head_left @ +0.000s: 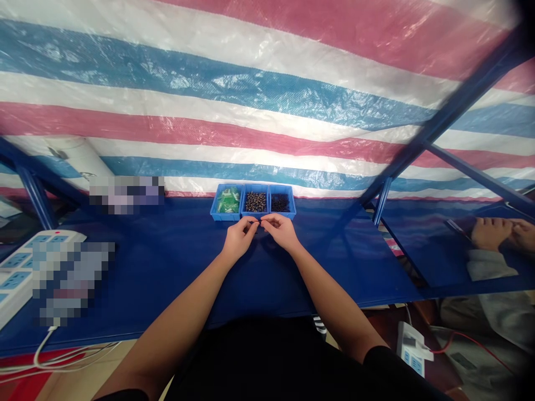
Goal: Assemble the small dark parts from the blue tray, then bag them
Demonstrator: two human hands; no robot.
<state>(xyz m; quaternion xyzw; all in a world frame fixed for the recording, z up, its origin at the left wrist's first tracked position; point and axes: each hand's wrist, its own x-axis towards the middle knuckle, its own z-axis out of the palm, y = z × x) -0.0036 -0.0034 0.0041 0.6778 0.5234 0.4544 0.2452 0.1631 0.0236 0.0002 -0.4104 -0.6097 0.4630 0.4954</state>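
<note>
My left hand (239, 238) and my right hand (281, 231) meet at the fingertips on the near side of the bins. Between them they pinch a tiny dark part (259, 221), too small to identify. Just beyond my fingers stands a row of three joined blue plastic bins (253, 214) on the blue table covering (167, 267). The left bin holds green-tinted bagged items (228, 200), the middle one small dark-and-brown parts (256, 201), and the right one darker small parts (280, 203).
A white power strip (29, 267) lies at the table's left, with a pixelated patch beside it. Striped plastic sheeting (251, 111) hangs behind. Blue metal frame bars (460, 106) cross at right, where another person's hands (497, 234) appear on a far surface.
</note>
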